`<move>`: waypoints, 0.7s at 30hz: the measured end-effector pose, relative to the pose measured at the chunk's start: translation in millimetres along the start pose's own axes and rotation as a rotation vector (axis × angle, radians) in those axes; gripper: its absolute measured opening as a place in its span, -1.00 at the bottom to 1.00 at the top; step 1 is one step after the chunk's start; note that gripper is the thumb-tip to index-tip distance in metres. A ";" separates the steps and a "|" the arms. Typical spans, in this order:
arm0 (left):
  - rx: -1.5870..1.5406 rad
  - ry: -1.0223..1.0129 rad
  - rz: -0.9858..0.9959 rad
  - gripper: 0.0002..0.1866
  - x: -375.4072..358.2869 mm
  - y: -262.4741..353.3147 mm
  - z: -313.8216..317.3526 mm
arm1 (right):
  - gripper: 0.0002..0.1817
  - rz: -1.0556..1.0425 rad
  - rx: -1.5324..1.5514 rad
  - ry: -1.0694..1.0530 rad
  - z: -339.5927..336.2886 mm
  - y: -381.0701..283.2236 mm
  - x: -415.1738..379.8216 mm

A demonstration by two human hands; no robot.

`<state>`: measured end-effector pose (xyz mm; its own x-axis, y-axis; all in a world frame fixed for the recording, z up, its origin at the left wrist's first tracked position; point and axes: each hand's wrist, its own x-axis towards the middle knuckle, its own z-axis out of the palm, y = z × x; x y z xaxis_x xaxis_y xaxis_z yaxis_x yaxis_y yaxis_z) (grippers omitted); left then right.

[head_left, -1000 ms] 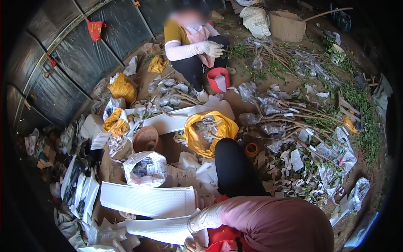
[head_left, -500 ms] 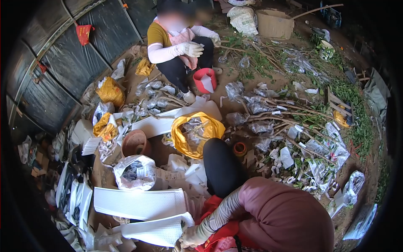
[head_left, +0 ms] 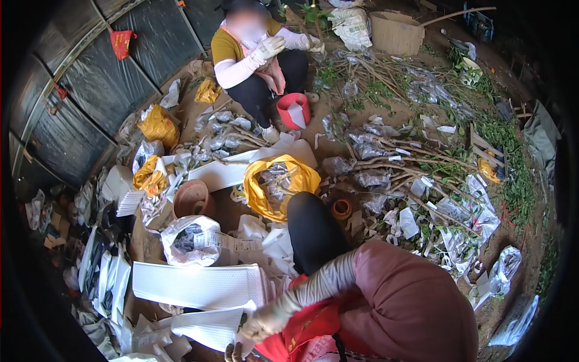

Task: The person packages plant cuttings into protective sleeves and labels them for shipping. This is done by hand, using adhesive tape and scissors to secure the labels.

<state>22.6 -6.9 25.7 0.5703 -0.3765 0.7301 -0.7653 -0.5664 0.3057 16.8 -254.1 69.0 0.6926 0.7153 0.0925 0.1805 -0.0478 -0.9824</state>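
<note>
White sheet point(head_left: 208, 329) lies well to the near side of the open yellow bag point(head_left: 310, 181) and left of it, its right end lifted and bent beside the person's right hand point(head_left: 260, 324). That hand is gloved, its fingers curled downward; from where I stand I can't tell whether they are closed on the sheet. The left hand point(head_left: 233, 353) is nearer still, farther from the bag, with only a few bent fingers showing, so I can't tell what it grips either.

Between the sheet and the bag I see a thick white stack point(head_left: 196, 283), then a white bag point(head_left: 187, 258) of greyish pieces. A clay pot point(head_left: 192, 196) sits left of the yellow bag, and the person's dark knee point(head_left: 313, 223) rises just at its near right edge. Past that knee, right of the bag, is an orange ring point(head_left: 341, 216); farther right, branches point(head_left: 416, 169) with plastic-wrapped ends lie in a heap.

On the far side of the bag another person point(head_left: 253, 60) sits low behind a red pot point(head_left: 284, 117), one glove point(head_left: 270, 47) raised to chest height, the other by a leafy stem point(head_left: 316, 13). Farther off, right of the bag, is a cardboard box point(head_left: 395, 33).
</note>
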 end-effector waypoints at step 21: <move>-0.302 0.457 -0.673 -0.90 -17.6 40.4 -9.3 | -0.86 -0.336 -0.457 0.296 -34.0 57.0 58.7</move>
<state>-21.1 -16.3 30.9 0.8039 0.3369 0.4902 -0.3919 -0.3200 0.8626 91.5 -238.5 24.0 0.6981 0.5234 0.4886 0.6558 -0.1935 -0.7297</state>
